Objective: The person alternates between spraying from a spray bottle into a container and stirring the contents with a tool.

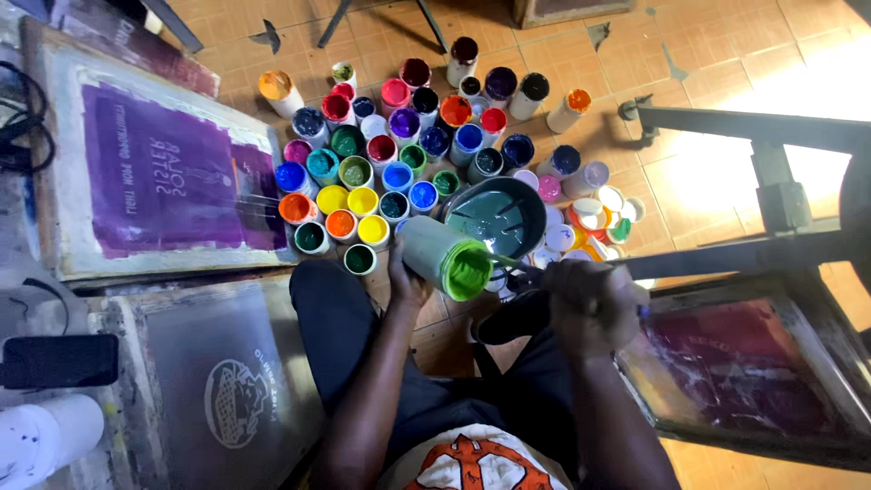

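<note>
Left grip (408,283): closed round tilted green paint jar (445,258), mouth toward 4 o'clock. Right grip (590,304): closed on thin stick (513,264), tip at jar mouth. Jar held over lap, at 7 o'clock of dark bowl (494,218). Risk: tilt lets green paint run onto trousers (336,313) or floor (726,63); elbow may knock open pots (363,201).

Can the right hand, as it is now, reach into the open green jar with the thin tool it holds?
Probably yes. The left hand holds the green jar tilted, mouth toward the right hand, and the thin tool already touches its rim. Nothing lies between them.
</note>
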